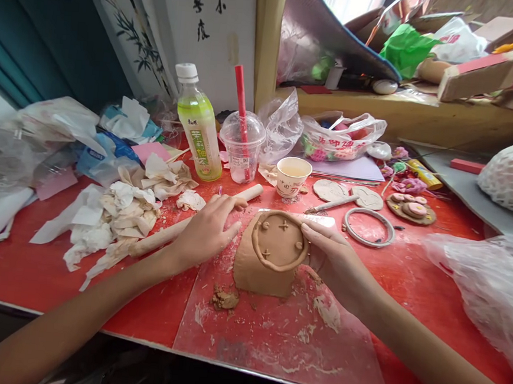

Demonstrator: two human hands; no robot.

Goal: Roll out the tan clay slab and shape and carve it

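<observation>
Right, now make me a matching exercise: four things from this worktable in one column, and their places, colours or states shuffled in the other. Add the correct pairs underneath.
Things
1. Rolling pin
2. Straw
3. Round clay piece
4. Bottle

Places, colours, states
A. Greenish, topped with a white cap
B. Held at its rim by the right hand
C. Partly hidden behind the left hand
D. Red, poking up out of the clear plastic cup

Pairs: 1-C, 2-D, 3-B, 4-A
</observation>
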